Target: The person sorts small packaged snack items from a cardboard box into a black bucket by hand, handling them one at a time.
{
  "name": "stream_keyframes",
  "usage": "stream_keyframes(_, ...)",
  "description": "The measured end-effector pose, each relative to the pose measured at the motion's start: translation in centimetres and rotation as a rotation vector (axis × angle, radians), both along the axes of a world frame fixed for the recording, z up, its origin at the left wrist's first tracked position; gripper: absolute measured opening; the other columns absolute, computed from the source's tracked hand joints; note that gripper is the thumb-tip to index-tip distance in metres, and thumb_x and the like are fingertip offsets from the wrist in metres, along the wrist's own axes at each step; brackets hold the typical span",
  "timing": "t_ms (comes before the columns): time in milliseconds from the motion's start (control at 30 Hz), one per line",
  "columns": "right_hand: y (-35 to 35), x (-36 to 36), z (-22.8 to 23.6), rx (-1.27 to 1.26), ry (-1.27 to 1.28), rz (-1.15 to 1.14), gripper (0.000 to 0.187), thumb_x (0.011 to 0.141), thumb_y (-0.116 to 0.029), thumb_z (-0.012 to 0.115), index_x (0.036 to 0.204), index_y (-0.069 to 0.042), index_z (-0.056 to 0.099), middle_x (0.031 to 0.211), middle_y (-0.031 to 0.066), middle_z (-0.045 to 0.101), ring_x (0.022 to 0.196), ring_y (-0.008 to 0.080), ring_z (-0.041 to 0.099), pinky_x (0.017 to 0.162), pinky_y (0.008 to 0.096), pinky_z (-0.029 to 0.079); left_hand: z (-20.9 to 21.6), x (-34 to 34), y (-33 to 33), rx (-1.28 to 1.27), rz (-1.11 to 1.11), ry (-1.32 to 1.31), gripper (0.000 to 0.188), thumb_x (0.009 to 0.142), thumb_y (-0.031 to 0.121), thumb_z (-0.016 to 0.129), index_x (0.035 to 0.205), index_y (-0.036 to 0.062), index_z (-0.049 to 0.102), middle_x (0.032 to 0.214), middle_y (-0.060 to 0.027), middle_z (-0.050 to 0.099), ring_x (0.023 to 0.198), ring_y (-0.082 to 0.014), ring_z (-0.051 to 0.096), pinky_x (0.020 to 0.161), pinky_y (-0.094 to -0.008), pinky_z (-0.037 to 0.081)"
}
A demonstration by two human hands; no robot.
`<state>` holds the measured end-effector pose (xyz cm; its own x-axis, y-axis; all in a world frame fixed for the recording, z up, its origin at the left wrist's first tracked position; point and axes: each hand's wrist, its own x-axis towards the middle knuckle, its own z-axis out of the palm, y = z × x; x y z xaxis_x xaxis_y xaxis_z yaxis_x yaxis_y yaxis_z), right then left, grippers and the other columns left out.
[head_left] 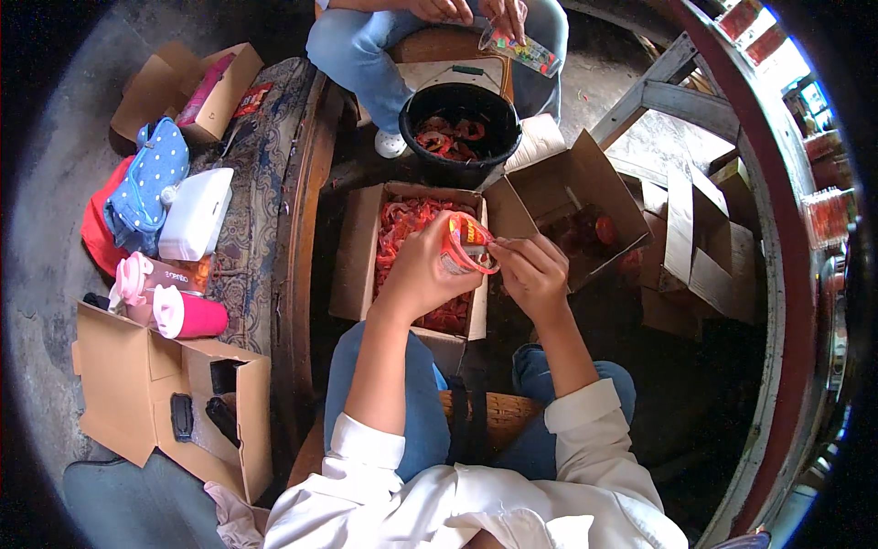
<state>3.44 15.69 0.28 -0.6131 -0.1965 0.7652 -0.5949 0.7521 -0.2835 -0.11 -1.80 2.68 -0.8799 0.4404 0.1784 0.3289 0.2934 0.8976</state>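
Note:
Over a cardboard box [361, 240] my left hand [422, 273] is closed around a clear plastic cup [469, 245] with a red rim and a printed red and yellow side. The cup is tilted, its mouth toward my right hand [534, 274]. My right fingers are pinched together at the rim; what is between them, if anything, is too small to make out. Beneath my hands, crumpled red plastic pieces [402, 220] fill the box. To its right stands another open cardboard box [578, 188] with a few reddish things inside.
Across from me sits a person whose hand [508, 20] holds a clear printed plastic cup [526, 50]. A black bucket [494, 151] with red pieces stands between us. On the left are a patterned bench [261, 183], a pink tumbler [197, 313] and cartons [119, 366]; a wooden frame [777, 183] rises right.

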Motion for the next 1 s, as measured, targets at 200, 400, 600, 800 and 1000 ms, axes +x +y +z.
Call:
stream_keyframes(200, 0.3, 0.1, 0.6, -0.075, -0.125, 0.028, 0.023, 0.064, 0.003, 0.065, 0.086, -0.005, 0.066, 0.075, 0.0065, 0.062, 0.062, 0.0197, 0.056, 0.055, 0.0306, 0.048, -0.3, 0.1, -0.2, 0.110, -0.029, -0.099, 0.048, 0.061, 0.020, 0.075, 0.101, 0.0045, 0.053, 0.089, -0.0107, 0.064, 0.085, -0.0238, 0.064, 0.077, -0.0338, 0.048)
stream_keyframes(400, 0.1, -0.4, 2.3, -0.373, -0.386, 0.039, 0.040, 0.067, 0.009, 0.063, 0.105, -0.003, 0.059, 0.081, 0.0117, 0.064, 0.072, 0.0228, 0.064, 0.065, 0.0303, 0.050, -2.2, -0.5, -0.2, 0.181, -0.005, -0.148, 0.045, 0.063, 0.015, 0.075, 0.102, 0.0055, 0.054, 0.094, -0.0071, 0.063, 0.089, -0.0167, 0.062, 0.080, -0.0307, 0.047)
stream_keyframes(600, 1.9, -0.2, 2.7, -0.331, -0.433, -0.019, 0.029, 0.069, 0.010, 0.062, 0.095, 0.000, 0.057, 0.082, 0.0145, 0.062, 0.073, 0.0252, 0.064, 0.065, 0.0305, 0.050, -2.3, -0.8, -0.2, 0.212, 0.010, -0.196, 0.046, 0.062, 0.017, 0.076, 0.101, 0.0051, 0.054, 0.095, -0.0084, 0.063, 0.090, -0.0188, 0.061, 0.080, -0.0309, 0.047)
stream_keyframes(800, 2.4, 0.3, 2.7, -0.250, -0.424, -0.038, 0.016, 0.070, 0.006, 0.062, 0.085, 0.000, 0.061, 0.083, 0.0147, 0.061, 0.076, 0.0277, 0.063, 0.067, 0.0315, 0.050, -0.4, -0.2, 0.3, -0.001, 0.047, -0.051, 0.051, 0.060, 0.018, 0.076, 0.103, 0.0049, 0.052, 0.096, -0.0138, 0.062, 0.091, -0.0299, 0.060, 0.080, -0.0355, 0.048)
stream_keyframes(1000, 1.1, 0.6, 2.2, -0.257, -0.434, -0.032, 0.015, 0.069, -0.003, 0.067, 0.084, -0.001, 0.066, 0.084, 0.0135, 0.062, 0.076, 0.0290, 0.061, 0.069, 0.0339, 0.049, -0.8, 0.2, 0.8, -0.161, 0.075, 0.216, 0.059, 0.057, 0.017, 0.075, 0.108, 0.0021, 0.050, 0.103, -0.0167, 0.055, 0.098, -0.0330, 0.055, 0.083, -0.0386, 0.046)
